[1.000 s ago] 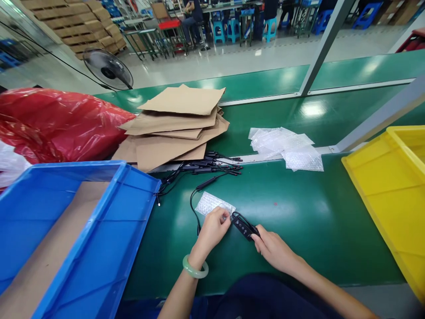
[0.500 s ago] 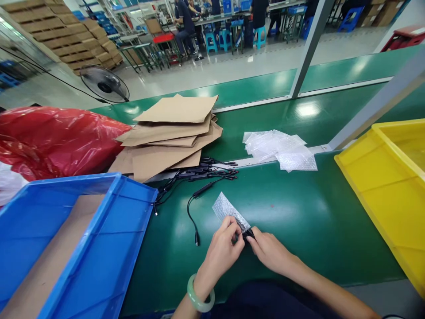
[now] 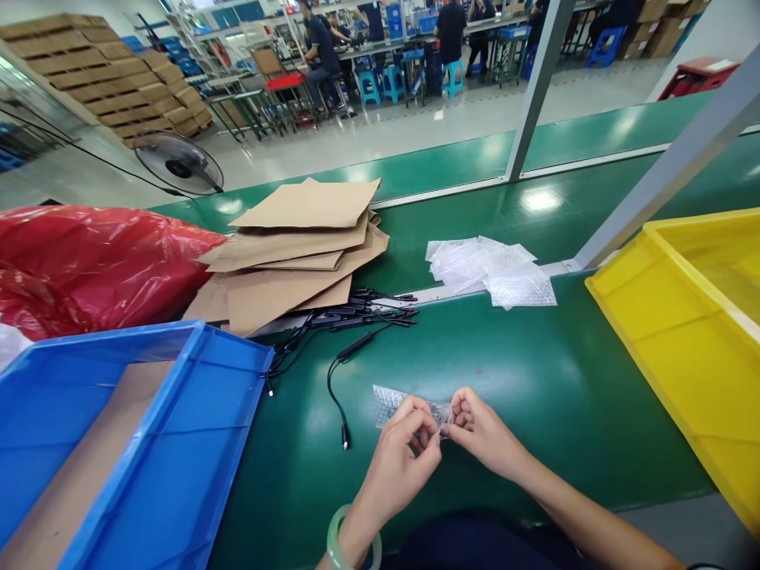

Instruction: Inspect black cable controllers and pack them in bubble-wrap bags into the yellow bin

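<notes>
My left hand [image 3: 404, 455] and my right hand [image 3: 480, 431] meet low over the green table [image 3: 534, 380], both pinching a small bubble-wrap bag [image 3: 389, 402] that sticks out to the left of my fingers. The black controller seen earlier is hidden inside the bag or behind my fingers. A black cable [image 3: 336, 380] with a plug lies on the table just left of my hands. Behind it is a pile of black cables [image 3: 350, 313].
A blue bin [image 3: 148, 443] stands at the left and a yellow bin [image 3: 682, 332] at the right. Cardboard sheets [image 3: 297, 245], a red plastic bag [image 3: 89, 253] and a heap of bubble-wrap bags [image 3: 492, 269] lie further back. A fan [image 3: 178, 162] and people at benches stand beyond.
The black controller, first bare in my right hand beside the bag, has gone out of sight into the bubble-wrap bag. Both hands have closed together on the bag.
</notes>
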Demonstrator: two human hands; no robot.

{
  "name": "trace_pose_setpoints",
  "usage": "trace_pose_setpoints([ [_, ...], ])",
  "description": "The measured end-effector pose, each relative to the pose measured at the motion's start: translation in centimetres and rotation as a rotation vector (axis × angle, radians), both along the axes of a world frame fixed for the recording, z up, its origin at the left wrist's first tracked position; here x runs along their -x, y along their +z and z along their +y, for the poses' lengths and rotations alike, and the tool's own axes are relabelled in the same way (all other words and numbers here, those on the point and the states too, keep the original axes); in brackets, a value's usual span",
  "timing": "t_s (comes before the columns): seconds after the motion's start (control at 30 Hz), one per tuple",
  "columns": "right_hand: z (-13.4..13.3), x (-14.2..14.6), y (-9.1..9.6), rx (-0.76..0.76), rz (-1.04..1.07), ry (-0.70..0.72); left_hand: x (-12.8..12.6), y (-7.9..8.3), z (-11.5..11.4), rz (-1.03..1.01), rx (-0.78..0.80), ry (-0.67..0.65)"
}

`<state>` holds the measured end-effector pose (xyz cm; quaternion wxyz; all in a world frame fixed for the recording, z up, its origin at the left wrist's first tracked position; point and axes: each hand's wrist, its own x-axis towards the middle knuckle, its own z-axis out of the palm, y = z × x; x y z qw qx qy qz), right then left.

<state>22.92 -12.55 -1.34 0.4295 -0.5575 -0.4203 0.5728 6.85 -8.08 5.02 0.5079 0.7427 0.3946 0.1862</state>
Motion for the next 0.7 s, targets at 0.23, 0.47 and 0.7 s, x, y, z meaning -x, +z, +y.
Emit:
trace_pose_setpoints([
  [0.23,-0.5,-0.7,1.0,-0.177,-0.23,0.218,1.7,0.3,1.4,0.166,-0.302,-0.114],
  [0.47,-0.7,-2.2,3.0,-0.389,-0.427,0.359,4.0,-0.2,4.2,0.424,-0.229,-0.383],
  [0.7,-0.4,-1.3,4.8,-0.503,-0.795,0.377,2.8,-2.0,3.1,0.449,-0.478,-0.429],
])
